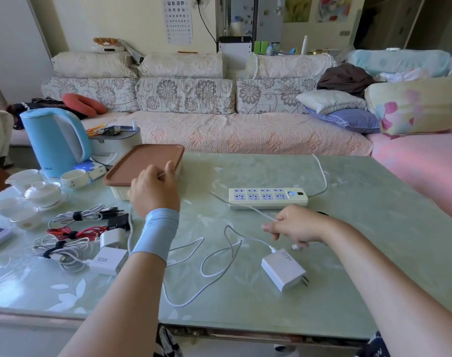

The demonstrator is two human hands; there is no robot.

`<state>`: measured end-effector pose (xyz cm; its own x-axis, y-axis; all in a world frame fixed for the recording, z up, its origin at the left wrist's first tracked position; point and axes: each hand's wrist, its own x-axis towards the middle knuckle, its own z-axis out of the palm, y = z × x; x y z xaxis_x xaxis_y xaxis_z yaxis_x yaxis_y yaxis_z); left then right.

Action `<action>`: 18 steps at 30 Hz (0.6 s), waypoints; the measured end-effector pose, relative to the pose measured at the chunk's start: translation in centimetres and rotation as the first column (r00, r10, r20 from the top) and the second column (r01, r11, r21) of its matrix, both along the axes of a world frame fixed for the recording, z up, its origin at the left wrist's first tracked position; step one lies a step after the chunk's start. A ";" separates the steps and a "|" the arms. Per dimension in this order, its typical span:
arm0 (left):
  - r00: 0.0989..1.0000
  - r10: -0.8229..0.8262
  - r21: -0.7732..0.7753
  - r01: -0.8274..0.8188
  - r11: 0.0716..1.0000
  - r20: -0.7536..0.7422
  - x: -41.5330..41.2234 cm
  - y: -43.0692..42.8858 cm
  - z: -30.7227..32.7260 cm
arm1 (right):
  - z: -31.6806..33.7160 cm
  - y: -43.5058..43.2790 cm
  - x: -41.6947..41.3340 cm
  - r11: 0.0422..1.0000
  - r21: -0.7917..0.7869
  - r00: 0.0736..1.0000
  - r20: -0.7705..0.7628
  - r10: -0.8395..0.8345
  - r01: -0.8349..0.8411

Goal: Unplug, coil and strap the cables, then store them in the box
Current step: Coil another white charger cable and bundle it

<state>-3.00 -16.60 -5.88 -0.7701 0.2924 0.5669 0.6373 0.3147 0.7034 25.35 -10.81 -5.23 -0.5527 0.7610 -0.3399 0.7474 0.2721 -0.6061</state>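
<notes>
In the head view, the left hand (154, 190) at centre left pinches the white cable (214, 256) in front of the brown-lidded box (142, 163). The right hand (294, 224) at centre right pinches the same cable, near the white charger (282, 267) on the worktop (348, 253). Three strapped bundles (70, 233) lie at the left.

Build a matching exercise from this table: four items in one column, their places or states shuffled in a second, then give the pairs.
Items:
1. White eight-socket power strip
2. Cream plastic box with brown lid
3. White square charger with bare prongs
4. Red cable bundle

States:
A. Closed, behind the left hand
B. Coiled and strapped, at the table's left
C. Unplugged, lying near the right hand
D. No plugs in its sockets

Pairs: 1-D, 2-A, 3-C, 4-B
</notes>
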 end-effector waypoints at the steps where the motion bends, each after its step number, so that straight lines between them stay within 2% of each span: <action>1: 0.999 0.031 -0.074 -0.032 0.997 -0.019 -0.2 0.0 -0.3 | 0.1 0.1 -0.1 0.999 0.047 1.000 -0.016 -0.011 0.012; 4: 0.990 0.030 -0.315 -0.073 0.946 -0.141 0.6 0.2 -1.3 | 0.6 0.0 -1.1 0.999 0.012 0.984 -0.174 -0.037 0.040; 6: 0.962 -0.051 -0.390 -0.060 0.919 -0.269 1.4 0.5 -2.0 | 0.8 -0.5 -1.9 1.000 -0.005 0.967 -0.255 -0.021 0.020; 7: 0.939 -0.131 -0.383 -0.001 0.924 -0.318 2.0 0.6 -1.9 | 0.7 -0.7 -2.3 0.999 0.034 0.962 -0.273 0.011 -0.002; 9: 0.842 -0.394 -0.295 0.296 0.908 -0.369 3.8 0.8 -1.3 | 0.2 -0.9 -3.0 0.989 0.142 0.948 -0.306 0.081 -0.039; 10: 0.770 -0.558 -0.269 0.492 0.828 -0.309 5.1 0.7 -0.9 | 0.0 -1.0 -3.3 0.982 0.187 0.935 -0.338 0.104 -0.042; 12: 0.593 -0.805 -0.252 0.781 0.571 0.014 7.7 0.3 -0.4 | -0.4 -0.9 -3.6 0.972 0.234 0.898 -0.427 0.108 -0.006; 13: 0.506 -0.840 -0.233 0.856 0.461 0.198 8.8 0.1 -0.4 | -0.5 -0.8 -3.7 0.969 0.247 0.879 -0.466 0.101 0.019; 14: 0.453 -0.833 -0.215 0.890 0.402 0.318 9.5 0.1 -0.5 | -0.6 -0.6 -3.6 0.967 0.251 0.862 -0.500 0.087 0.048; 15: 0.456 -0.813 -0.245 0.888 0.389 0.361 9.7 0.1 -0.6 | -0.6 -0.5 -3.4 0.964 0.251 0.850 -0.524 0.059 0.088; 16: 0.500 -0.792 -0.301 0.861 0.411 0.350 9.5 0.2 -0.5 | -0.5 -0.3 -3.1 0.958 0.253 0.853 -0.522 0.020 0.133; 18: 0.642 -0.732 -0.398 0.748 0.531 0.229 8.4 0.5 -0.3 | -0.6 0.3 -2.1 0.931 0.300 0.913 -0.401 -0.072 0.206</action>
<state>5.37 -16.06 -6.16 -0.1790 0.9609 0.2111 0.7641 0.0006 0.6451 23.20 -10.56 -5.81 -0.4675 0.8701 0.1564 0.5252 0.4156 -0.7426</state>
